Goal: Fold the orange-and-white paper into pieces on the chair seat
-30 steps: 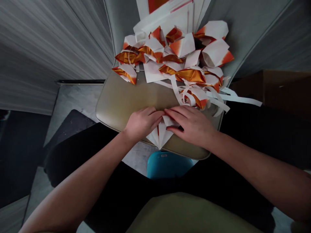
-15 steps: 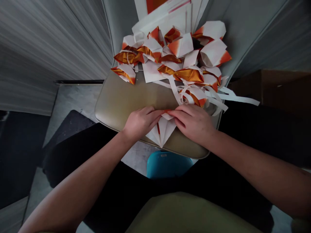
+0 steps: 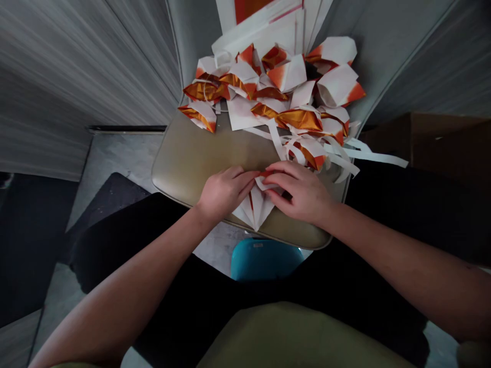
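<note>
On the front part of the chair seat lies a partly folded sheet of white and orange paper [image 3: 255, 207], its pointed end toward me. My left hand [image 3: 226, 191] pinches its upper left edge between thumb and fingers. From the other side my right hand [image 3: 301, 191] grips the upper flap, its thumb below and fingers above. The fingers of both hands hide much of the folded top. Just beyond my right hand sit a folded paper piece [image 3: 309, 155] with a gold inside and several curled white paper strips [image 3: 341, 158].
Several folded orange, white and gold paper pieces [image 3: 301, 119] are heaped at the back of the chair seat [image 3: 195, 158]. Flat paper sheets [image 3: 264, 33] lean against the backrest. Below the front edge is a blue stool [image 3: 264, 258]. A cardboard box [image 3: 441, 135] stands at right.
My right hand's fingers have spread and shifted on the paper's upper flap, which now curls up more. The left hand keeps nearly the same hold. The view has shifted slightly.
</note>
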A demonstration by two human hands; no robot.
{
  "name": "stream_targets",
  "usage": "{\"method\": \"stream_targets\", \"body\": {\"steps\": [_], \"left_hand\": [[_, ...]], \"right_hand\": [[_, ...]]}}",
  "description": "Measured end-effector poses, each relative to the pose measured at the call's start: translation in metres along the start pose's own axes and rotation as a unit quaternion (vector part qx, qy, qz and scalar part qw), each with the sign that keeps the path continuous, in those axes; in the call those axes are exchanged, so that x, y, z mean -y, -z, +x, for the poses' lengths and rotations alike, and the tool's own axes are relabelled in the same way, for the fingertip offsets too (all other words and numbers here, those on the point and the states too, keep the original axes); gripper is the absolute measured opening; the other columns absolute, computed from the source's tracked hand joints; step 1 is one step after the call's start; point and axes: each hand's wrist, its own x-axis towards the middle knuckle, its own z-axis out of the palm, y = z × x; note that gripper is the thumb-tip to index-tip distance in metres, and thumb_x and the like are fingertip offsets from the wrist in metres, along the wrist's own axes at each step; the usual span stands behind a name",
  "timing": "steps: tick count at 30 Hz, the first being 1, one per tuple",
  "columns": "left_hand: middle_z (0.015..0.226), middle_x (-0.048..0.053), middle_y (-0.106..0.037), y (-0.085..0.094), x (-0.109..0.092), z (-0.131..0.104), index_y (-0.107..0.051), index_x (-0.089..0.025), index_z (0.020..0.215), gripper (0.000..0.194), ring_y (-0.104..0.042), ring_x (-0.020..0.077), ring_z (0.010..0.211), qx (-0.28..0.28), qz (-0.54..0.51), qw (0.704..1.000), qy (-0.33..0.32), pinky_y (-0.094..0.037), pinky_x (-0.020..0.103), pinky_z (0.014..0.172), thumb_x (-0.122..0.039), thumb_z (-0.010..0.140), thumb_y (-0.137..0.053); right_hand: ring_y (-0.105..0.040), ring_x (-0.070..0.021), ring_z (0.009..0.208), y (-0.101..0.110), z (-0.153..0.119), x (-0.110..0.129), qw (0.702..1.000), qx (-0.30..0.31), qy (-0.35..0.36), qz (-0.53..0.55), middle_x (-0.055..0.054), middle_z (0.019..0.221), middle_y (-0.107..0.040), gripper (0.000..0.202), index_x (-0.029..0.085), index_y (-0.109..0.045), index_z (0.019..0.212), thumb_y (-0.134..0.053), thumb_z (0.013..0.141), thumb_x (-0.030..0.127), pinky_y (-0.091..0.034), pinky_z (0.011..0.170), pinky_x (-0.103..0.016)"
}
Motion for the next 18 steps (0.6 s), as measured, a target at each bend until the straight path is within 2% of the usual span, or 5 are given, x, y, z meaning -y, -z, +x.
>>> {"method": "stream_targets", "body": {"steps": [3, 6, 9, 13, 18], "left_hand": [[0.091, 0.004, -0.073, 0.0001, 0.0005, -0.0011, -0.075, -0.026, 0.12, 0.034, -0.068, 0.0149, 0.077, -0.004, 0.003, 1.0, -0.008, -0.051, 0.024, 0.064, -0.035, 0.108, -0.045], [0.089, 0.005, -0.072, -0.0008, 0.0021, -0.0022, -0.075, -0.026, 0.121, 0.036, -0.067, 0.0143, 0.076, -0.005, 0.005, 1.0, -0.012, -0.05, 0.024, 0.064, -0.036, 0.109, -0.042], [0.089, 0.005, -0.071, -0.0019, 0.004, -0.0032, -0.074, -0.026, 0.122, 0.036, -0.066, 0.0136, 0.075, -0.003, 0.007, 1.0, -0.012, -0.05, 0.024, 0.064, -0.036, 0.109, -0.042], [0.089, 0.005, -0.071, -0.0031, 0.005, -0.0039, -0.075, -0.025, 0.12, 0.035, -0.066, 0.0138, 0.074, -0.012, 0.021, 1.0, -0.016, -0.049, 0.024, 0.063, -0.034, 0.108, -0.044], [0.087, 0.005, -0.072, -0.0033, 0.003, -0.0027, -0.075, -0.023, 0.118, 0.034, -0.067, 0.015, 0.075, -0.014, 0.02, 1.0, -0.015, -0.05, 0.025, 0.062, -0.034, 0.107, -0.045]], "right_hand": [[-0.066, -0.0266, 0.109, 0.0017, 0.0001, 0.0013, 0.998, -0.002, -0.027, 0.055, -0.011, 0.117, -0.07, 0.022, 0.021, -0.068, 0.112, -0.062, 0.097, 0.035, -0.054, 0.095, -0.044], [-0.067, -0.0262, 0.108, 0.002, 0.0018, 0.0016, 0.994, 0.01, -0.073, 0.081, -0.009, 0.115, -0.071, 0.023, 0.022, -0.067, 0.116, -0.06, 0.099, 0.036, -0.053, 0.096, -0.045], [-0.066, -0.027, 0.11, 0.002, 0.0044, 0.0013, 0.992, 0.022, -0.09, 0.089, -0.009, 0.118, -0.07, 0.026, 0.024, -0.066, 0.118, -0.065, 0.096, 0.037, -0.053, 0.098, -0.046], [-0.066, -0.0271, 0.112, 0.0025, 0.0067, 0.001, 0.992, 0.04, -0.091, 0.079, -0.009, 0.119, -0.07, 0.029, 0.023, -0.066, 0.119, -0.071, 0.091, 0.028, -0.053, 0.1, -0.045], [-0.066, -0.0263, 0.114, -0.0001, 0.0069, 0.0005, 0.992, 0.05, -0.096, 0.057, -0.008, 0.118, -0.072, 0.028, 0.022, -0.067, 0.119, -0.067, 0.092, 0.018, -0.052, 0.102, -0.045]]}}
